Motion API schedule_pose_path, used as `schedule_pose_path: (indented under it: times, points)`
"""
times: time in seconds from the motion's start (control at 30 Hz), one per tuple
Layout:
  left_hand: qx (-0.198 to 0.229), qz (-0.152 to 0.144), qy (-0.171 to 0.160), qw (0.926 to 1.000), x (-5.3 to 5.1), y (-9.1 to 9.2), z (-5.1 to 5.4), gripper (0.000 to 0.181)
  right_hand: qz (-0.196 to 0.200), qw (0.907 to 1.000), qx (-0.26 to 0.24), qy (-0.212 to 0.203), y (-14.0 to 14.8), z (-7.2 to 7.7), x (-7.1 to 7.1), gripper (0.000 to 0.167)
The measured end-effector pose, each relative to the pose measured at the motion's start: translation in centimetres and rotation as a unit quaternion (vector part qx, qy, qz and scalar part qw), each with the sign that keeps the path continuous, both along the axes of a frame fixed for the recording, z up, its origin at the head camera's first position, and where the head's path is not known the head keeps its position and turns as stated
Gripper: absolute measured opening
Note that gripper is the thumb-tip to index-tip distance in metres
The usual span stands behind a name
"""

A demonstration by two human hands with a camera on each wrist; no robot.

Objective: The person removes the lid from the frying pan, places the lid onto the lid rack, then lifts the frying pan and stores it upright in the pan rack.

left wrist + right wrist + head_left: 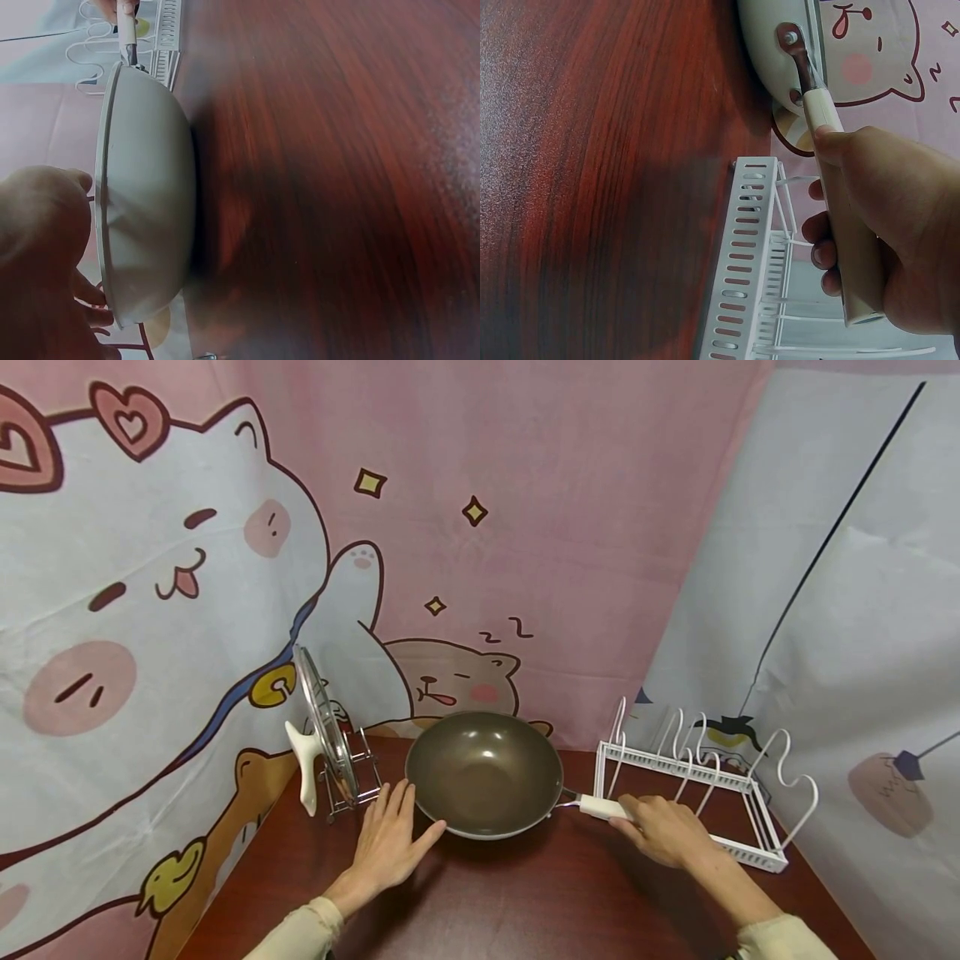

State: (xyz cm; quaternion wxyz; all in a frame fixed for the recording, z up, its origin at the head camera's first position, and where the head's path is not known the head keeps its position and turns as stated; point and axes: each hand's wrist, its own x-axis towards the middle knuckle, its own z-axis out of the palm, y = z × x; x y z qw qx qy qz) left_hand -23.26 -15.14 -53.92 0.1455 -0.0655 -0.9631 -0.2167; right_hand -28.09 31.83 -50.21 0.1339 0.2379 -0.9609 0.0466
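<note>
A wok (483,777) with a dark inside and a pale outer wall is at the middle of the wooden table. My right hand (663,828) grips its cream handle (844,225), fingers wrapped round it in the right wrist view. At the wok's left rim is my left hand (392,839), its fingers straight and spread. In the left wrist view the left fingertips (94,307) are at the rim, and the wok's pale side (146,195) fills the middle; whether they press on it I cannot tell.
A glass lid (326,727) with a white handle stands upright in a wire holder (367,772) at the left. To the right, a white rack (757,839) with curved wire dividers sits beneath and behind the right hand. A printed cloth (585,568) hangs behind the table (517,910).
</note>
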Motion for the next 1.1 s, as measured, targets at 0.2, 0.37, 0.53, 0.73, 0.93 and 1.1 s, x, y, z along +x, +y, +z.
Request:
schedule_pose_path:
  times: [0.2, 0.37, 0.53, 0.73, 0.93, 1.1]
  points:
    - [-0.008, -0.001, 0.006, 0.9999, -0.1, 0.0, -0.1, 0.092, 0.001, 1.0000, -0.003, 0.003, 0.0, 0.1, 0.2, 0.030]
    - [-0.020, 0.000, 0.020, 0.9996, -0.2, 0.2, -0.1, 0.090, -0.003, 1.0000, -0.002, 0.000, 0.0, 0.3, 0.3, 0.030]
    - [-0.025, 0.005, 0.039, 0.9989, -0.1, 0.4, 0.0, 0.087, -0.003, 1.0000, -0.001, 0.001, -0.2, 0.5, 0.5, 0.031]
    - [-0.029, 0.007, 0.037, 0.9989, -0.2, 0.5, -0.1, 0.087, -0.004, 1.0000, 0.004, 0.005, -0.3, 0.5, 0.5, 0.031]
    - [-0.026, 0.005, 0.025, 0.9993, -0.4, 0.4, -0.4, 0.089, -0.006, 1.0000, 0.003, -0.001, -0.5, 0.6, 0.9, 0.030]
    - [-0.020, 0.005, 0.025, 0.9995, -0.5, 0.3, -0.7, 0.091, -0.007, 1.0000, 0.003, -0.005, -0.6, 0.6, 1.0, 0.030]
